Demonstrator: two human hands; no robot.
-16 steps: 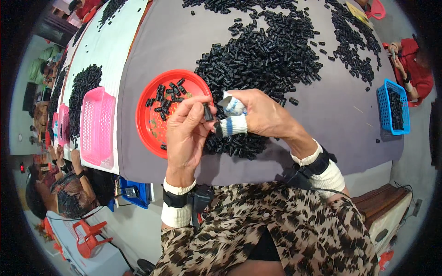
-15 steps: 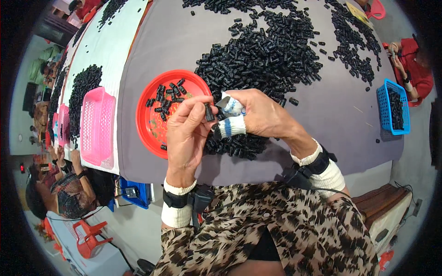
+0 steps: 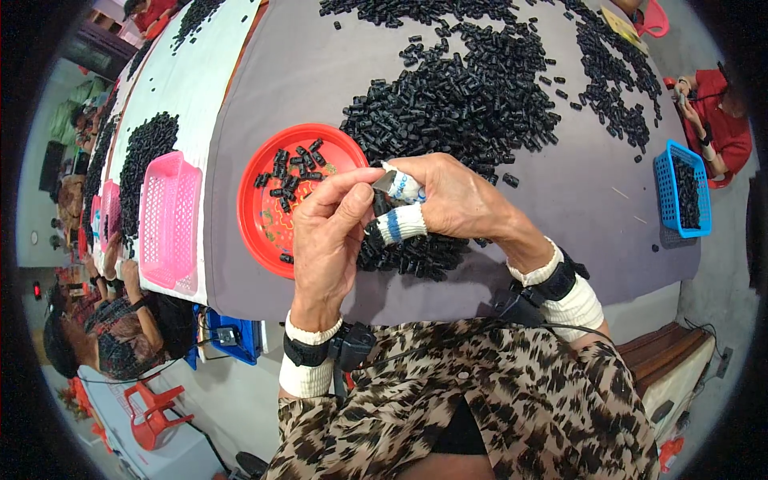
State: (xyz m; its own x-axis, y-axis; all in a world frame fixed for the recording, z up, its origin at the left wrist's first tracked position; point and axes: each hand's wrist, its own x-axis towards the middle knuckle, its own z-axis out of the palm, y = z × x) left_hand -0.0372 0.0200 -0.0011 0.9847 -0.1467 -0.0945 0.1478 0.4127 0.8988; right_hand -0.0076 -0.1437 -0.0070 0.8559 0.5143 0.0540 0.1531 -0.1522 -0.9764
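The left hand (image 3: 326,228) is held over the right side of the round red plate (image 3: 260,230), its thumb and forefinger brought almost together; whether a piece is pinched between them cannot be told, as the tips are partly hidden. The right hand (image 3: 468,196) is placed just right of the plate, narrowly curled, and a small grey blade (image 3: 386,181) is gripped at its forefinger, pointed toward the left fingertips. The right thumb and forefinger are covered by white-and-blue finger sleeves (image 3: 402,222). A few short black ribbed cylinders (image 3: 307,158) are scattered inside the plate, mostly in its upper half, while a large heap of black cylinders (image 3: 448,112) is spread beside its right rim and beyond, partly beneath the right hand. A pink perforated basket (image 3: 170,220) is set left of the plate, and a blue basket (image 3: 669,196), filled with dark pieces, is stood well to its right on the grey tablecloth (image 3: 276,76).
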